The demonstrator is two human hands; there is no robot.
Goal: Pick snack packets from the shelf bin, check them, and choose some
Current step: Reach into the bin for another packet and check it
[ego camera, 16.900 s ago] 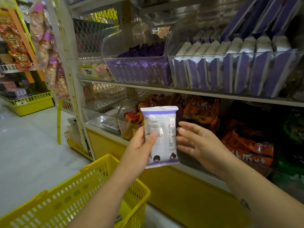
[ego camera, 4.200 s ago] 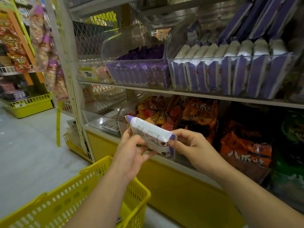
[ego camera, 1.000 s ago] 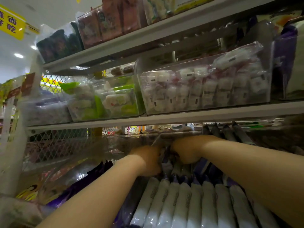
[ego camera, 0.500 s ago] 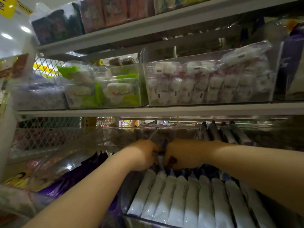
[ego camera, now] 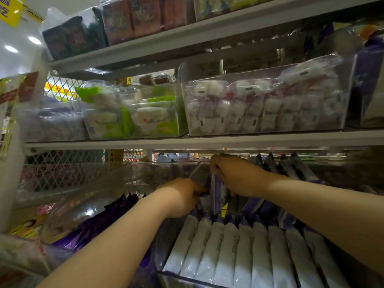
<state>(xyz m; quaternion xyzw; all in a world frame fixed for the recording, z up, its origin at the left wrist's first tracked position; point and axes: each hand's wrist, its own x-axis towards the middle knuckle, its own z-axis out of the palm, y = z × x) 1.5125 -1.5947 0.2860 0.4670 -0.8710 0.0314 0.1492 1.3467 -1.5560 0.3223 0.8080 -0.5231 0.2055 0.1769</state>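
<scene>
Right hand (ego camera: 234, 175) had come up a bit, pinching one purple-edged packet (ego camera: 217, 196) by its top, halfway out at the back-left corner of the bin (ego camera: 182, 276). Left hand (ego camera: 180, 197) was buried beside it, couldn't tell its grip. I'd say pull straight up, neighbours held down.

white-purple snack packets (ego camera: 228, 248) rowed in clear bin (ego camera: 178, 276) – one packet (ego camera: 216, 192) sticking up

No legible text found. Print on the white packets (ego camera: 207, 246) and yellow sign (ego camera: 9, 9) (top left corner) too blurred to read.
</scene>
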